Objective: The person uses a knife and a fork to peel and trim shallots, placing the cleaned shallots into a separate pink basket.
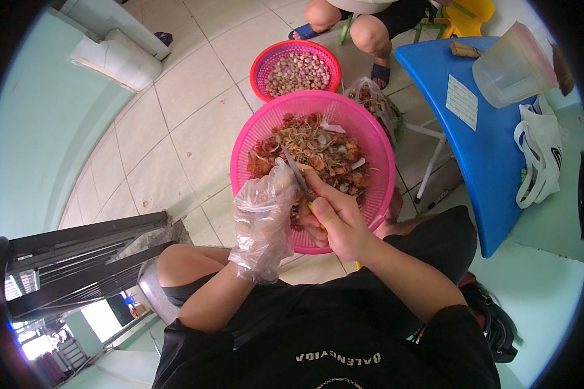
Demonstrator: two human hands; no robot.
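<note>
pale tiles [182, 104] surround pink basket [384, 152]; right hand [340, 217] grips knife [296, 172]; cannot tell what left hand [263, 207] holds.

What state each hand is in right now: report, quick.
Left hand, gloved: fingers curled; whether it holds anything cannot be told.
Right hand: closed on the yellow-handled knife.
</note>
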